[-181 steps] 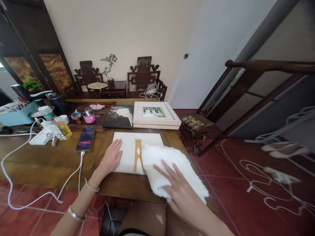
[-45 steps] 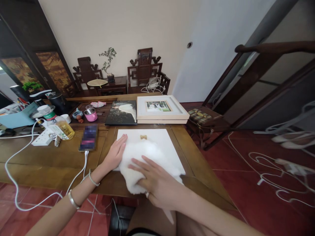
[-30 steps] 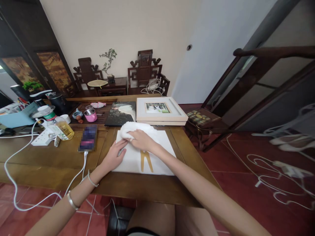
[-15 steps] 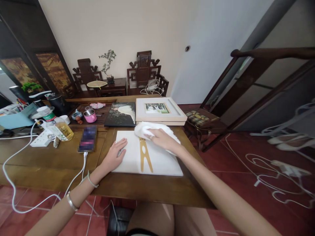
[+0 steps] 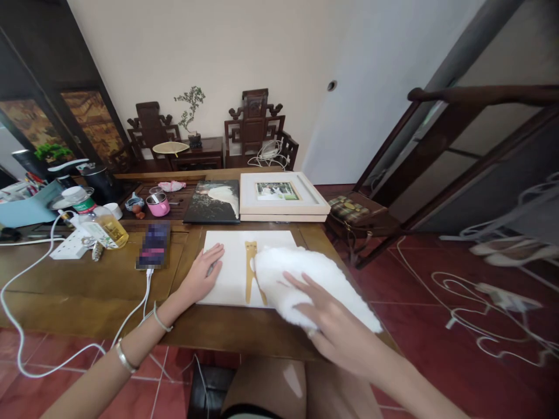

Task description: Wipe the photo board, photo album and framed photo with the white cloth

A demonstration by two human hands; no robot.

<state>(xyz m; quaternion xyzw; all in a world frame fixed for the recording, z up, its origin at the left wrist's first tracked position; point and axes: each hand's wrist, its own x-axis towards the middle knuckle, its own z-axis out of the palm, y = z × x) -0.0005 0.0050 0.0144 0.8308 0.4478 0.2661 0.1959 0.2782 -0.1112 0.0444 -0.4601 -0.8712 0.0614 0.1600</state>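
A white fluffy cloth (image 5: 332,273) lies bunched under my right hand (image 5: 321,308), which presses and grips it over the right part of a white board (image 5: 229,279). Part of the cloth drapes past the board's right edge onto the table. On the board is a gold shape (image 5: 250,262) with two leg-like strips; the cloth covers some of its right side. My left hand (image 5: 205,273) rests flat on the board's left edge, fingers stretched out. A small dark patch shows between its thumb and fingers; I cannot make out what it is.
Behind the board stand a white picture frame (image 5: 283,212) and a dark photo panel (image 5: 205,212). To the left are a charging phone (image 5: 154,247), a bottle (image 5: 107,227), a power strip (image 5: 70,245) and a pink cup (image 5: 158,205). A wooden chair (image 5: 371,215) is at right.
My right hand has drawn the cloth from the board's far edge toward me and to the right, uncovering the top of the gold shape. My left hand stays in place.
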